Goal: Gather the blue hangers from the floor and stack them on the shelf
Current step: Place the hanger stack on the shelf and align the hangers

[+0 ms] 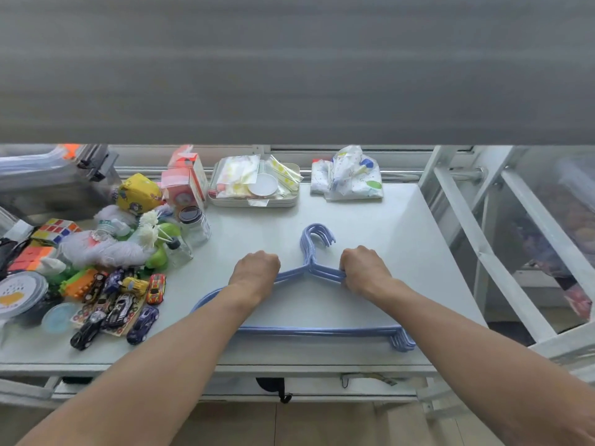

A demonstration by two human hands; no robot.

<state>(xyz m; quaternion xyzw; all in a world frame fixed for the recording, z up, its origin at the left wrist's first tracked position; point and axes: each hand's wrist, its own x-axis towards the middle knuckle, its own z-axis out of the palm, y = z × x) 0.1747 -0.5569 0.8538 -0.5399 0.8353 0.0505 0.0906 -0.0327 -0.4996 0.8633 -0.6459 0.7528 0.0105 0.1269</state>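
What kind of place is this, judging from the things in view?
Probably a home storage corner or a child's room: a white shelf holds toy cars, puzzle cubes and folded baby cloths, and both hands grip a stack of blue hangers.

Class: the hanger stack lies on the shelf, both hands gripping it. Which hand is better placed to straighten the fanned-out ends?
Probably the right hand. The blue hangers splay apart at their right corner, on that hand's side; the left hand grips the opposite shoulder, beside the toy cars.

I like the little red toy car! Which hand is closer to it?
Left. The left hand grips the blue hangers just to the right of the red toy car; the right hand has its grip further right, beyond the hooks.
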